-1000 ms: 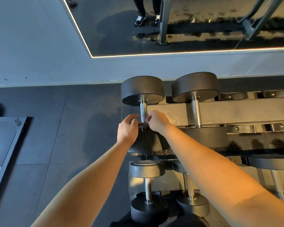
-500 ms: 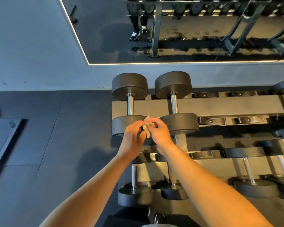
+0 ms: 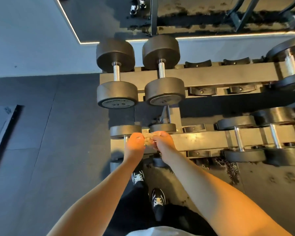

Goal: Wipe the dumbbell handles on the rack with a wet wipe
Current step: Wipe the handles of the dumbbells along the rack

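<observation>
between both hands' fingers (image 3: 138, 138), a crumpled wet wipe (image 3: 147, 139)

we logged: dumbbell heads (image 3: 117, 94) matte blk | handles (image 3: 116, 73) shiny silver | rack (image 3: 211, 76) dk grey | wipe (image 3: 147, 139) pale, whitish | floor (image 3: 49, 133) dk grey | shoes (image 3: 157, 200) blk w/ white pattern

Two hands (image 3: 148, 142), one wet wipe (image 3: 147, 140), seven dumbbells (image 3: 117, 74), two shoes (image 3: 157, 200)

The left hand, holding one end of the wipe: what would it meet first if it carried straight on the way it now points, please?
Probably the small dumbbell on the lower rack, directly beyond the left hand, which pinches the wipe; depth is unclear.
</observation>
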Action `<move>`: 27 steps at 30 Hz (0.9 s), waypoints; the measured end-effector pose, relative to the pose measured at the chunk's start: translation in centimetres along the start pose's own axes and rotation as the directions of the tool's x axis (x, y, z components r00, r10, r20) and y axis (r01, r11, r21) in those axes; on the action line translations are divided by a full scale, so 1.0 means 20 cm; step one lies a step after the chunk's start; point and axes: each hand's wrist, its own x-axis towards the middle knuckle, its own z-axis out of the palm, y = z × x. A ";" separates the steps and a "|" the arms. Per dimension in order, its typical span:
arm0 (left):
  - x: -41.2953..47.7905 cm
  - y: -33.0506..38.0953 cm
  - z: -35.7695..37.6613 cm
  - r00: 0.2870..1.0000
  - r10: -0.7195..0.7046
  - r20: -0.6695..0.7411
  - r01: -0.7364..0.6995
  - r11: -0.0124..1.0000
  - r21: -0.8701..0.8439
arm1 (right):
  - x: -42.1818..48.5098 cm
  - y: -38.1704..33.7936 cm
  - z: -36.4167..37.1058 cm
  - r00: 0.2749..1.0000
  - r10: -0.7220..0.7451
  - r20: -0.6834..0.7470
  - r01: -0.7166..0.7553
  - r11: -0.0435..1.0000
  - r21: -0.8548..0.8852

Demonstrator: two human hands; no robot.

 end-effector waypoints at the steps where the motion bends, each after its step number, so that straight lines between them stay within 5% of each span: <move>1: -0.03 -0.03 0.04 1.000 -0.027 -0.008 0.027 0.999 -0.026 | 0.00 0.05 -0.02 1.000 0.027 -0.015 -0.027 1.000 -0.011; 10: -0.03 -0.30 0.37 0.978 -0.065 0.199 0.072 0.997 -0.026 | 0.19 0.39 -0.16 0.990 0.034 -0.137 -0.054 0.987 -0.149; 22: 0.58 -0.54 0.77 0.991 -0.131 0.024 0.132 0.991 -0.013 | 0.72 0.69 -0.27 0.975 -0.182 -0.126 0.108 0.888 -0.447; 27: 0.80 -0.61 0.95 0.993 -0.102 0.054 0.102 0.995 0.012 | 0.93 0.83 -0.26 0.960 -0.249 -0.132 0.126 0.799 -0.588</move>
